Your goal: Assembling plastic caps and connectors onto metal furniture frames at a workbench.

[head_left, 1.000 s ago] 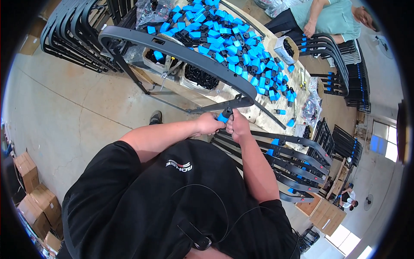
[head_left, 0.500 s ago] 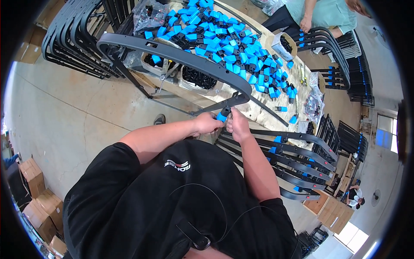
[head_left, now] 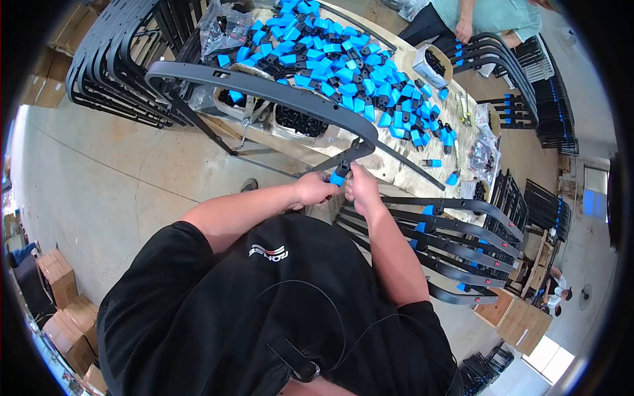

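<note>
A black curved tubular frame [head_left: 264, 84] stretches across the bench's near edge, its near right end bent back toward me. On that end sits a blue-and-black plastic fitting [head_left: 339, 175]. My left hand [head_left: 316, 189] is closed around the fitting's blue part from the left, thumb lying along it. Pressed against the fitting's right side, my right hand [head_left: 360, 187] has its fingers curled in; whatever they grip is hidden. The two hands are close together, in front of my chest.
A wooden bench [head_left: 389, 173] carries a heap of blue-and-black fittings [head_left: 350, 69] and boxes of small black parts [head_left: 300, 121]. Finished-looking black frames [head_left: 462, 241] are stacked at my right, more frames [head_left: 119, 72] at far left. A co-worker's hand [head_left: 464, 31] rests near frames across the bench.
The frame's near end and both hands have shifted slightly left in the picture. Both hands keep about the same pose at the fitting.
</note>
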